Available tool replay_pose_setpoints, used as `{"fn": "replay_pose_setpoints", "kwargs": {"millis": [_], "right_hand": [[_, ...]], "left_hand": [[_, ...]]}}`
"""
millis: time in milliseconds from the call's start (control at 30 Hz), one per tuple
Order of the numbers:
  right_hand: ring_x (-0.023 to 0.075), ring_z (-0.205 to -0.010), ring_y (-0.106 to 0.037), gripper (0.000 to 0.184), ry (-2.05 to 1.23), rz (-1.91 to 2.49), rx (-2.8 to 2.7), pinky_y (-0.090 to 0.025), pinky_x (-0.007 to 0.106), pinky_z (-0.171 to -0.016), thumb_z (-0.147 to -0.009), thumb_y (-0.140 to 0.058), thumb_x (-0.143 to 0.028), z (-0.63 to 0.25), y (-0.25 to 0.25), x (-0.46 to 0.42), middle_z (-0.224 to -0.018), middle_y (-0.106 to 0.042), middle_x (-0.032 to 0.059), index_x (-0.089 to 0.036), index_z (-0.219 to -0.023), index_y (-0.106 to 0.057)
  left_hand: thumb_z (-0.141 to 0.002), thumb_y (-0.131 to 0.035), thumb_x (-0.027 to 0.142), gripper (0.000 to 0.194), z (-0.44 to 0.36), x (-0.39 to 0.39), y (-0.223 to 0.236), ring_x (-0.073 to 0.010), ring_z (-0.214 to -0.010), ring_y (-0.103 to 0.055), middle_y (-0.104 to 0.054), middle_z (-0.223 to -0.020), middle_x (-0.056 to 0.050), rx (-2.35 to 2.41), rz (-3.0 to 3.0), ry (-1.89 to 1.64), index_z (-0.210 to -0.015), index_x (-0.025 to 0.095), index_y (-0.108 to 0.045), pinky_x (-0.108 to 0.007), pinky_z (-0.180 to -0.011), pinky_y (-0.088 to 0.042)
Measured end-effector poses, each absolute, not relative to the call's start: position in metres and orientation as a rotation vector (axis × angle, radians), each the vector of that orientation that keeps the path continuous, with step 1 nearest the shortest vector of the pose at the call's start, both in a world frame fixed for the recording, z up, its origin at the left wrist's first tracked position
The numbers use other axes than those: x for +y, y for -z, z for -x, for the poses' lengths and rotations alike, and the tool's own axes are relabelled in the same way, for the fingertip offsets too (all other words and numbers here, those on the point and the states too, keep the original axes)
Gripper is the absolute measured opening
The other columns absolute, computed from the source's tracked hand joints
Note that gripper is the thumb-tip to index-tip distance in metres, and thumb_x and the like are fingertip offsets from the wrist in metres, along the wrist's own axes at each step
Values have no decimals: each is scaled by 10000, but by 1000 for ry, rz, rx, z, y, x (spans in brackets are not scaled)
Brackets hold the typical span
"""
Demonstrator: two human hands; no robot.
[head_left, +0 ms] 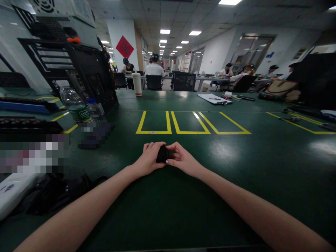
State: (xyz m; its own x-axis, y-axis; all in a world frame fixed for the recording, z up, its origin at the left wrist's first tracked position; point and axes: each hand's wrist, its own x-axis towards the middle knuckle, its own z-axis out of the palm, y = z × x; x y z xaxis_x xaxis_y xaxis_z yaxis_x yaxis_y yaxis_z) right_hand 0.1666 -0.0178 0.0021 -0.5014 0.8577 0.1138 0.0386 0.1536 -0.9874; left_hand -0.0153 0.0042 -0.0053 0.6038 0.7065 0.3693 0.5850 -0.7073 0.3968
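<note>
Both of my hands meet around a small black object (161, 154) just above or on the green tabletop (168, 203); its exact kind does not show. My left hand (150, 158) wraps it from the left, with the fingers over its far side and the thumb at the near edge. From the right, my right hand (182, 159) pinches its edge between thumb and fingertips. Part of the object is hidden by my fingers. Beyond the hands, yellow tape outlines (154, 132) mark the table.
At left stand a black computer case (89, 80), a clear bottle (76, 105), a blue-capped bottle (96, 111) and a white power strip (19, 190) beside dark cables. Farther off are a white cup (137, 84) and a clipboard (214, 99). Several people sit in the background.
</note>
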Motion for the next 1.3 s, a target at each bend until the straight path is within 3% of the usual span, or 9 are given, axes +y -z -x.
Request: {"fn": "replay_pose_setpoints", "kwargs": {"millis": [200,500,700,900,1133,1300], "right_hand": [[173,-965,-542,183,-1402,877,-1667,-480,362,-813,-769,-527,-202,-164,-1,-18,-1011,-481,12,-220,-935,-452],[182,-1028,-503,307,-1367,961,-1694,-433,391,-889,-767,-530,-208,-165,1,-14,-1080,-472,33,-227,-1057,-432],[178,-1011,-514,318,-1421,886,-1692,-452,383,-862,-728,-583,-193,-167,-1,-18,-1073,-471,20,-225,-1002,-426],[169,-975,-531,176,-1406,888,-1664,-470,370,-836,-777,-520,-226,-164,-4,-20,-1016,-487,12,-222,-938,-450],[184,-1010,-505,301,-1377,983,-1672,-423,411,-885,-760,-539,-230,-165,0,-14,-1077,-477,40,-217,-1043,-440],[169,-979,-522,304,-1416,866,-1690,-443,375,-859,-726,-587,-205,-165,0,-16,-1047,-480,27,-208,-992,-440]], "left_hand": [[-681,-631,318,576,14,6,8,-239,-967,-449,-476,-1081,-70,1090,-2600,-765,-1158,205,-328,-388,-849,-299],[-690,-622,307,560,14,5,5,-237,-963,-454,-481,-1076,-65,1076,-2584,-753,-1158,209,-331,-388,-846,-304],[-678,-633,283,578,14,5,6,-242,-987,-448,-477,-1094,-63,1089,-2581,-755,-1163,219,-325,-391,-853,-302],[-678,-634,316,578,13,5,6,-241,-976,-455,-480,-1086,-68,1083,-2589,-775,-1157,212,-328,-393,-852,-299],[-682,-630,307,561,13,4,5,-241,-965,-462,-487,-1074,-67,1090,-2579,-763,-1150,207,-339,-398,-848,-306],[-672,-636,284,578,13,5,7,-241,-977,-451,-481,-1083,-65,1095,-2585,-770,-1158,209,-332,-396,-852,-302]]}}
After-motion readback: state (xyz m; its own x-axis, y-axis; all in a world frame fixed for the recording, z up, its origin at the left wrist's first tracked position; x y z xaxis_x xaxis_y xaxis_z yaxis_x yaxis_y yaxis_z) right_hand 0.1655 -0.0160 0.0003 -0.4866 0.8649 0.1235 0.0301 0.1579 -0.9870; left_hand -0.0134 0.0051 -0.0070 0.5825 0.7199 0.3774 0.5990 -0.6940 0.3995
